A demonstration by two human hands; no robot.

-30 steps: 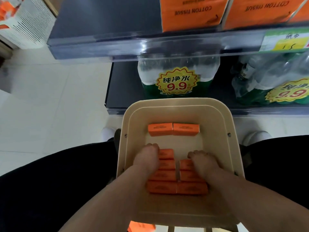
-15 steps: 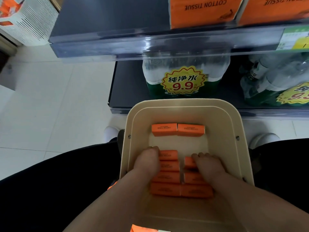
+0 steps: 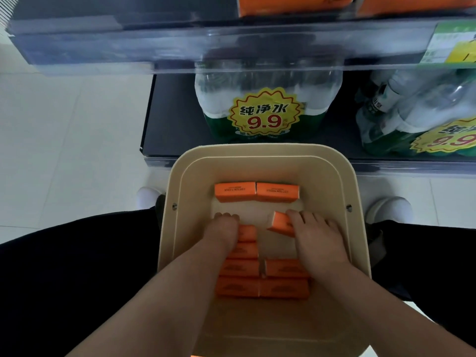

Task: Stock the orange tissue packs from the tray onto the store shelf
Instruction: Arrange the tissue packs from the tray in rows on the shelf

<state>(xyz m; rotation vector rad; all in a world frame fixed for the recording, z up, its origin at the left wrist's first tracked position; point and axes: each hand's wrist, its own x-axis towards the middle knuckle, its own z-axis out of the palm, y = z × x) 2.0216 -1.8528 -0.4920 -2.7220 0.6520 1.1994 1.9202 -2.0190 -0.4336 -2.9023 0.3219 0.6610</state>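
**Tissue packs [image 3: 238, 287] in the tray, one tipped up in the right hand**

Lying orange and flat in a beige tray [image 3: 257, 150], set between two dark trouser legs [image 3: 77, 266] in front of the store shelf [image 3: 180, 45]. Stacked in two short columns near the middle of the tray floor, printed sides up. Two more, a far pair [image 3: 235, 191], end to end near the tray's far wall and apart from the columns.

Gripping a tilted pack [image 3: 280, 224] with the right hand [image 3: 319, 243]: fingers curled over its far edge, one end raised off the right column. Curling the left hand [image 3: 222, 233] over a flat pack [image 3: 247, 233] at the far end of the left column, fingertips hooked past its edge; cannot tell whether lifted at all.

Above, along the shelf top, larger orange packages [image 3: 283, 6], cut off by the frame. On the lower deck, just beyond the tray, a wrapped bundle of water bottles [image 3: 262, 99] with a yellow 9.9 sticker, and a second bundle [image 3: 412, 112] to the right. White shoes [image 3: 148, 199] on pale floor tiles [image 3: 64, 137] either side of the tray.
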